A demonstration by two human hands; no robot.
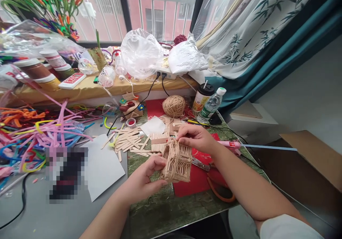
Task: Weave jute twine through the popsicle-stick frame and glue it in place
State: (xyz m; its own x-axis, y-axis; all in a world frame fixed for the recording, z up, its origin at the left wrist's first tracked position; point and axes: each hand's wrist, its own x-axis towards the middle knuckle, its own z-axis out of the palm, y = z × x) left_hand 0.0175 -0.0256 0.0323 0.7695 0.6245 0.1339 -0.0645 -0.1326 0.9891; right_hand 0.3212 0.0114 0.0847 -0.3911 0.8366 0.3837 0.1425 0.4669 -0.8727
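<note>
A small basket-like craft of wooden sticks and twine (pixel 177 162) is held tilted above the table between both hands. My left hand (pixel 149 174) grips its left side, with the thumb underneath and the fingers along the edge. At its top, my right hand (pixel 197 139) pinches a strand or edge of twine between thumb and fingers; the exact spot is partly hidden. Below and to the right lie scissors (pixel 220 189) with orange handles, on red paper (pixel 184 189). A pink glue gun (pixel 231 145) with a long glue stick lies beyond my right forearm.
Loose craft sticks (pixel 128 139) are spread behind my left hand. A ball of twine (pixel 174 106), a water bottle (pixel 212 105) and a lidded cup (pixel 203 98) stand farther back. Pipe cleaners (pixel 53 132) heap up at left, near white paper (pixel 104 167). A cable (pixel 149 98) crosses the table.
</note>
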